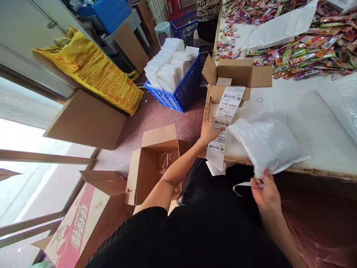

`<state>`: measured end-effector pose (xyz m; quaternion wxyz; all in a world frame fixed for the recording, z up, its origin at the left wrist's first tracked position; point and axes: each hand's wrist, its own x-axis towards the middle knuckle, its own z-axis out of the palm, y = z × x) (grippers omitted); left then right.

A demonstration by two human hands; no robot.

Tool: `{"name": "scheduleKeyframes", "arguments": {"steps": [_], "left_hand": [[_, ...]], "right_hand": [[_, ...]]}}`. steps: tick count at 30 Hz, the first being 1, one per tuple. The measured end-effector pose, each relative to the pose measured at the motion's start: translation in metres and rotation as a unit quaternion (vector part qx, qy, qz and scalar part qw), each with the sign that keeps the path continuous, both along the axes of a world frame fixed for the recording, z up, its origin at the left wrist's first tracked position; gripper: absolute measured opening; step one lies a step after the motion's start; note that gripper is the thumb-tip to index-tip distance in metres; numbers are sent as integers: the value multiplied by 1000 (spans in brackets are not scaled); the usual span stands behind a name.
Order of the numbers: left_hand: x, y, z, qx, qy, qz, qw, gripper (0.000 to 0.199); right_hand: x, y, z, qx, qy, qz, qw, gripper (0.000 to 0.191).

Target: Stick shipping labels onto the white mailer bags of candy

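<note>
A strip of printed shipping labels [228, 108] runs from a small open carton [235, 69] down over the table's front edge. My left hand [211, 132] lies on this strip near the table's corner, fingers stretched out. At the front of the table, my right hand [266, 191] pinches the lower corner of a puffed white mailer bag [269, 143]. A thin white strip [242, 184] also sticks out from between those fingers; where it starts is hidden. The bag is tilted, partly resting on the white tabletop [320, 149].
Many colourful small packets [309, 56] are heaped at the table's back, with a white bag [279, 29] on them. A blue crate [181, 95] of white envelopes stands on the floor. Nearby are an open carton [136, 175] with paper scraps, a yellow sack [95, 70] and a person [208, 22].
</note>
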<state>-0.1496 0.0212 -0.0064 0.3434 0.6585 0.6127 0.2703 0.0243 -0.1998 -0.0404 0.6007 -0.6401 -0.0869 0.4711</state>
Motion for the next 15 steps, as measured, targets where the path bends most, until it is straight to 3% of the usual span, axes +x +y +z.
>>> {"name": "scheduleKeyframes", "arguments": {"steps": [2,4,7,9,10,12,15], "left_hand": [[-15,6,1,-27,-26,-37,999,17],[-31,3,13,-29,-140,-38,989,23],[-52,-21,44,-57,-320,-34,945,29],[-56,-43,63,-97,-381,-57,918,31],[-54,-54,69,-117,-400,-70,906,31],[-46,-72,72,-159,-432,-95,882,30],[-28,-83,63,-259,-464,-97,842,27]], "right_hand": [[-21,-2,9,-20,51,91,994,44],[-31,-8,21,-55,45,208,976,45],[-34,-9,48,-16,-83,323,943,38],[-36,2,68,69,-213,316,922,37],[-37,12,76,114,-267,291,912,45],[-42,33,85,182,-359,260,878,52],[-46,55,85,242,-490,251,799,23]]}}
